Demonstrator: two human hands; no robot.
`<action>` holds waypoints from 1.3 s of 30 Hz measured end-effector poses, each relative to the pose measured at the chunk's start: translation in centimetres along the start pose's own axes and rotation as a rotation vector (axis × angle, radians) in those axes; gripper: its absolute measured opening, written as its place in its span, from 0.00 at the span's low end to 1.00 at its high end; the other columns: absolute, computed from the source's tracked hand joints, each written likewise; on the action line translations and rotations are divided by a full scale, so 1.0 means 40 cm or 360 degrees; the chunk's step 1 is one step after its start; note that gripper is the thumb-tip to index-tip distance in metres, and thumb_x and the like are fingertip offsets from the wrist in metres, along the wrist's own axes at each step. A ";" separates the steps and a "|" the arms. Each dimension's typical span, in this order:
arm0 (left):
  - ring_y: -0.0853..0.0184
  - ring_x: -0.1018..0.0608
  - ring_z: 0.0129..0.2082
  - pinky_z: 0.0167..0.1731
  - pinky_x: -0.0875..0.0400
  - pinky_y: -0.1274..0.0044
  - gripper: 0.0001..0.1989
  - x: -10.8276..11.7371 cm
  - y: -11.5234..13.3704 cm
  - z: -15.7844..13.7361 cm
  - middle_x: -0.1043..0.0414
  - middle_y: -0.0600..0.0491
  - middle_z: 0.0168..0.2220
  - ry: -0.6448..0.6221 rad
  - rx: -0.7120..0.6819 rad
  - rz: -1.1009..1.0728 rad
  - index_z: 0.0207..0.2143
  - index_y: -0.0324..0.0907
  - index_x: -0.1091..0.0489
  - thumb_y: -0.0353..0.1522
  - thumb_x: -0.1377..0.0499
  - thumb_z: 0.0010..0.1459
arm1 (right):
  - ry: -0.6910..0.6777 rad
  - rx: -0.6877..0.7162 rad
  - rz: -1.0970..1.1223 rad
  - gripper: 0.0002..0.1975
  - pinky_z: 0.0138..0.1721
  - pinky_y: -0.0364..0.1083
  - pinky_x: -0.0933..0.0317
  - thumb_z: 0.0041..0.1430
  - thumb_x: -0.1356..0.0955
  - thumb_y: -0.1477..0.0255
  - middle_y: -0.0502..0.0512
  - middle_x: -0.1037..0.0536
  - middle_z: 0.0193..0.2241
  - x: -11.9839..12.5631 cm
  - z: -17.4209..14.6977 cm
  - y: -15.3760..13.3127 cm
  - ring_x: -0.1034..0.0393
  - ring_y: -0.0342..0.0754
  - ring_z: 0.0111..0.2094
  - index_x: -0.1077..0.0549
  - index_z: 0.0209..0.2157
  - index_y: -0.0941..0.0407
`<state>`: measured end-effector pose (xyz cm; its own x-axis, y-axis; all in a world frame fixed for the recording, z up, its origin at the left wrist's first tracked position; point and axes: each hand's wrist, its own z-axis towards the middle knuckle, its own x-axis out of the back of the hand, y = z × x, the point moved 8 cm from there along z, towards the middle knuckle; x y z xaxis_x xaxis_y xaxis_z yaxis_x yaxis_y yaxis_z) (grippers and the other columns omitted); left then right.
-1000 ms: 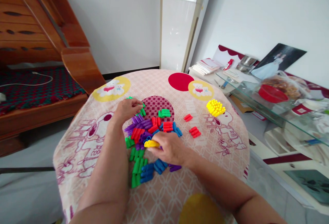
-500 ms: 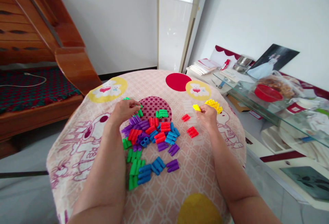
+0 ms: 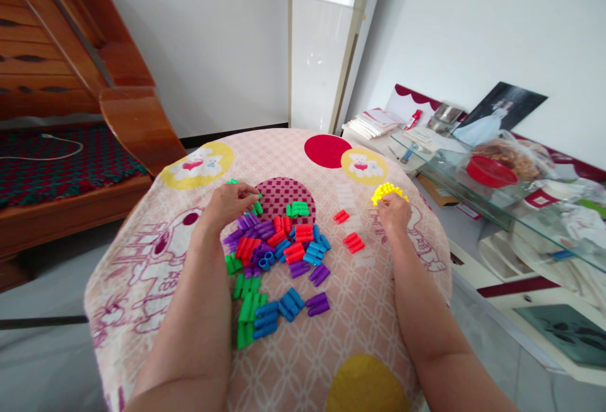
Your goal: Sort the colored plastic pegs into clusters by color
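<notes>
My right hand [image 3: 395,211] is at the near side of a cluster of yellow plastic blocks [image 3: 386,188]. Its fingers are closed on a yellow block, mostly hidden behind them and hard to tell from the cluster. On the left, my left hand [image 3: 233,200] rests with bent fingers at several green blocks [image 3: 258,205], its fingertips closed against one of them. Below and right of it lies a mixed heap of ribbed, tube-like purple blocks [image 3: 258,228], red blocks [image 3: 294,252] and blue blocks [image 3: 314,253]. Two red blocks [image 3: 353,243] lie apart, between heap and right hand.
A patterned cloth [image 3: 284,374] covers the round table. To the right, a glass shelf [image 3: 544,223] carries a red bowl [image 3: 492,171], papers and bags. A wooden bench [image 3: 137,122] stands at the left, and a tall white cabinet unit [image 3: 317,58] behind the table.
My right hand has moved a little right with the yellow block, from left of the yellow cluster up against it. My left hand and the heap have stayed put.
</notes>
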<state>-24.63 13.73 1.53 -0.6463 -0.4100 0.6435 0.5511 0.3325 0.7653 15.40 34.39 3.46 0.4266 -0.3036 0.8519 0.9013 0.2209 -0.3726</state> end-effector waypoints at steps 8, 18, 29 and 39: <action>0.62 0.20 0.27 0.28 0.28 0.76 0.17 -0.004 -0.006 0.004 0.23 0.53 0.22 0.0011 -0.0029 0.0025 0.38 0.42 0.21 0.41 0.40 0.49 | -0.0107 0.0028 -0.0246 0.14 0.41 0.48 0.39 0.62 0.34 0.69 0.66 0.18 0.39 -0.006 0.000 -0.021 0.25 0.56 0.41 0.21 0.45 0.59; 0.63 0.20 0.27 0.30 0.27 0.77 0.15 -0.006 -0.001 -0.003 0.24 0.54 0.22 0.0003 0.0018 -0.0027 0.37 0.41 0.22 0.38 0.40 0.49 | -0.0421 0.0706 0.0221 0.09 0.38 0.44 0.39 0.63 0.33 0.69 0.57 0.18 0.34 -0.045 -0.117 -0.182 0.25 0.50 0.36 0.20 0.38 0.56; 0.62 0.20 0.28 0.29 0.28 0.77 0.15 -0.004 0.001 -0.006 0.24 0.54 0.21 0.0016 0.0021 -0.0036 0.36 0.42 0.21 0.38 0.41 0.49 | -0.0525 0.0921 -0.0108 0.14 0.39 0.44 0.42 0.69 0.38 0.68 0.61 0.20 0.39 -0.057 -0.183 -0.251 0.28 0.50 0.39 0.21 0.42 0.59; 0.61 0.19 0.28 0.29 0.28 0.76 0.16 -0.008 -0.017 0.002 0.22 0.53 0.23 0.0023 -0.0002 -0.0039 0.37 0.42 0.21 0.40 0.41 0.50 | -0.0282 0.0656 0.0287 0.18 0.34 0.44 0.44 0.64 0.38 0.67 0.57 0.22 0.26 -0.053 -0.103 -0.178 0.32 0.48 0.29 0.23 0.26 0.58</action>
<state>-24.85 13.72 0.79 -0.6521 -0.4305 0.6241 0.5357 0.3209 0.7810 8.39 29.66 2.80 0.5219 -0.0720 0.8500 0.6938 0.6155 -0.3739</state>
